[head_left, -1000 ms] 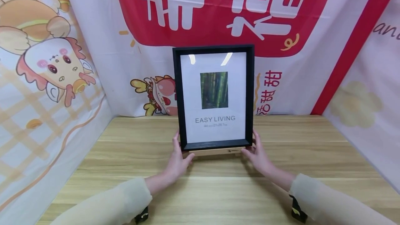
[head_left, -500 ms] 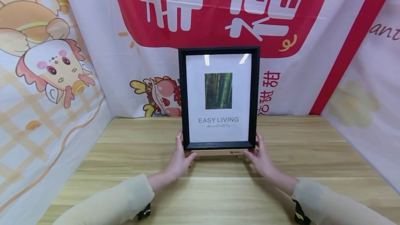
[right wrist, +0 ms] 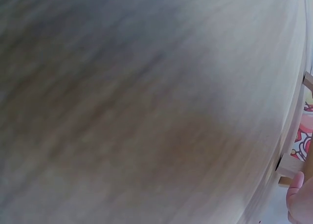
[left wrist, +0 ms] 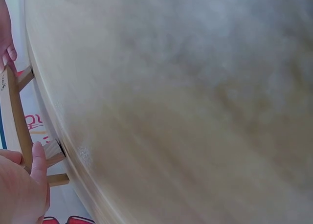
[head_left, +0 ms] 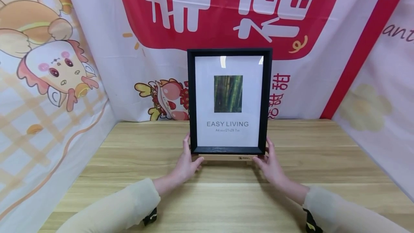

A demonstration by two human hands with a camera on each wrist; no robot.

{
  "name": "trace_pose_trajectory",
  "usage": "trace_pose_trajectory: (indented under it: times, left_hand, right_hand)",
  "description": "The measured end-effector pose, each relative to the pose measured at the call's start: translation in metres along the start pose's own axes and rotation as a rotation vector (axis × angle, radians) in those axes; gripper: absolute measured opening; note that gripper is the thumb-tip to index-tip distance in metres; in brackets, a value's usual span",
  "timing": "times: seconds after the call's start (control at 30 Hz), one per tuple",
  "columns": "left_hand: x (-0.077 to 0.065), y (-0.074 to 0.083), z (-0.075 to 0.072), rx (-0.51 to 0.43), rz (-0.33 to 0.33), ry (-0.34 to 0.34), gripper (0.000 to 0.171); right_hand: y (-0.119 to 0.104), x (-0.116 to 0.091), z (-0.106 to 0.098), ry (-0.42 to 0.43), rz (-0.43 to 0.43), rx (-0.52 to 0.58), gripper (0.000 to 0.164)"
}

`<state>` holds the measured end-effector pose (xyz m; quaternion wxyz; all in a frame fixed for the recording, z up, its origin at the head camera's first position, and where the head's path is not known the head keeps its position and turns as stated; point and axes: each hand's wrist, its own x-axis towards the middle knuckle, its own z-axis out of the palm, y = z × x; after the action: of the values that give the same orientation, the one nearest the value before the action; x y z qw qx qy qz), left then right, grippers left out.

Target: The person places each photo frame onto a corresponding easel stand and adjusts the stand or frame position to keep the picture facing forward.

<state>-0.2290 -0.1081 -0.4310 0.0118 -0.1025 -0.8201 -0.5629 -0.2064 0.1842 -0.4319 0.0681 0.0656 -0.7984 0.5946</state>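
In the head view a black picture frame (head_left: 228, 150) stands nearly upright on the ledge of a small wooden easel (head_left: 223, 158). Behind its glazing is a white sheet with a bamboo picture and the words "EASY LIVING". My left hand (head_left: 187, 163) grips the easel's left end, thumb in front and fingers around the side by the frame's lower corner. At the opposite end my right hand (head_left: 271, 164) holds it the same way. The left wrist view shows the wooden ledge (left wrist: 17, 119) under my left thumb, with short legs near the table. Most of the easel is hidden behind the frame.
The wood-grain table (head_left: 226, 204) spreads around the easel. A white cloth with a red printed banner (head_left: 220, 28) hangs close behind the frame. Printed cloth walls (head_left: 48, 136) close off the left and right sides.
The frame and easel have shifted a little to the right and turned slightly, with both hands still on them. Light reflections on the glazing have slid right. The head view has moved slightly.
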Motion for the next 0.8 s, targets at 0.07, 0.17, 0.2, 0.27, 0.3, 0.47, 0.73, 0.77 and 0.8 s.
trace_pose_trajectory:
  times: [0.07, 0.17, 0.2, 0.27, 0.3, 0.47, 0.73, 0.77, 0.8]
  left_hand:
    - [0.0003, 0.0002, 0.0001, 0.005, -0.006, 0.003, 0.106]
    - [0.0002, 0.0012, 0.0003, 0.010, -0.008, 0.008, 0.106]
    - [0.0001, 0.0013, 0.0004, 0.012, -0.008, 0.008, 0.106]
    - [-0.0004, 0.0017, 0.0006, 0.013, -0.008, 0.009, 0.106]
    - [-0.0006, 0.0016, 0.0008, 0.015, -0.005, 0.008, 0.106]
    - [-0.0011, 0.0020, 0.0009, 0.010, -0.007, 0.008, 0.106]
    - [-0.0001, 0.0025, 0.0013, 0.005, -0.011, 0.015, 0.106]
    - [-0.0002, 0.0022, 0.0015, 0.013, -0.001, 0.018, 0.106]
    - [0.0000, 0.0021, 0.0015, 0.026, 0.006, 0.024, 0.106]
  right_hand:
    - [0.0002, 0.0006, -0.0003, -0.002, -0.006, -0.001, 0.089]
    - [0.0001, 0.0008, -0.0006, -0.002, -0.013, 0.003, 0.088]
    - [0.0002, 0.0007, -0.0006, -0.003, -0.011, 0.003, 0.089]
    - [0.0001, 0.0004, -0.0006, -0.004, -0.010, 0.007, 0.088]
    - [0.0003, 0.0003, -0.0007, -0.005, -0.006, 0.008, 0.088]
    - [0.0012, 0.0004, -0.0011, -0.010, 0.001, 0.003, 0.089]
    - [0.0010, 0.0020, -0.0016, -0.010, -0.014, 0.007, 0.089]
    - [0.0010, 0.0018, -0.0017, -0.010, -0.013, 0.007, 0.089]
    - [0.0012, 0.0016, -0.0020, -0.011, -0.010, 0.009, 0.089]
